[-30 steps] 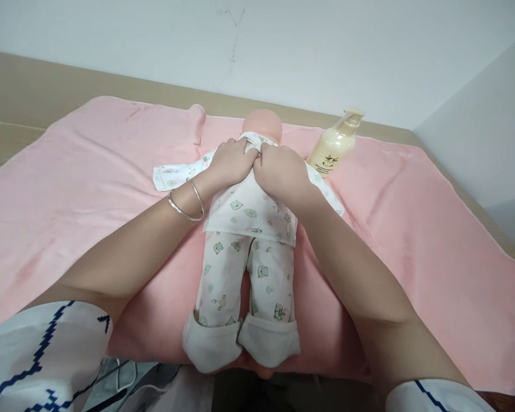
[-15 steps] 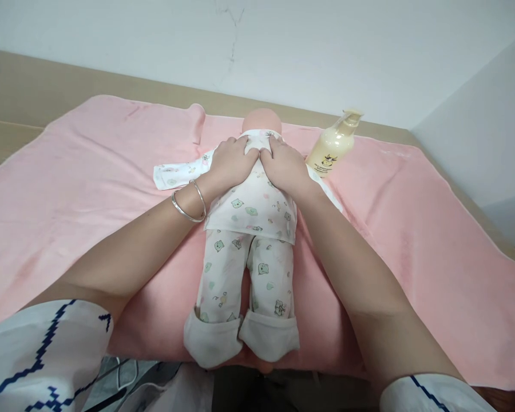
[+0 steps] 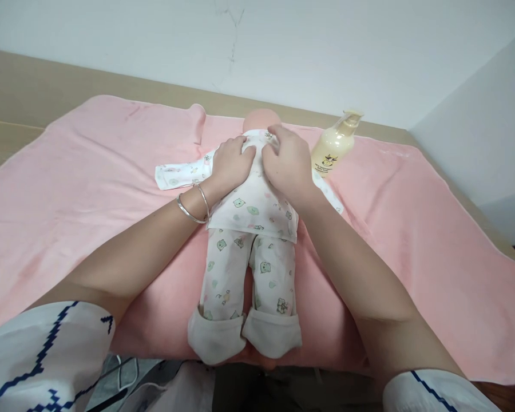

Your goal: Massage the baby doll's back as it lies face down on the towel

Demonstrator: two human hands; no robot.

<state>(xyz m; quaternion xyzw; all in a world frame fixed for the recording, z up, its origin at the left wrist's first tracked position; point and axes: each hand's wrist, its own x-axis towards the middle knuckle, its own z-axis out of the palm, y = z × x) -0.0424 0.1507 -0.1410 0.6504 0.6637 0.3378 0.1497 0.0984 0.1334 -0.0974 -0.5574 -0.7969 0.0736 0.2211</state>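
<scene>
Doll point(image 3: 268, 269) lies face down mid-towel point(image 3: 90, 171). The left hand point(image 3: 232, 164) rests spread and flat on its shirt point(image 3: 251, 207) near the collar. The right hand point(image 3: 285, 165) curls its fingers there too; pinching or just pressing, cannot tell.

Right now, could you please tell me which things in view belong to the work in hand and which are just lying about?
In hand:
- baby doll in a white printed cotton suit, lying on the pink towel
- left hand and right hand, both on its top by the collar

Lying about:
- cream plastic pump bottle, standing beside the doll's head
- beige tabletop
</scene>
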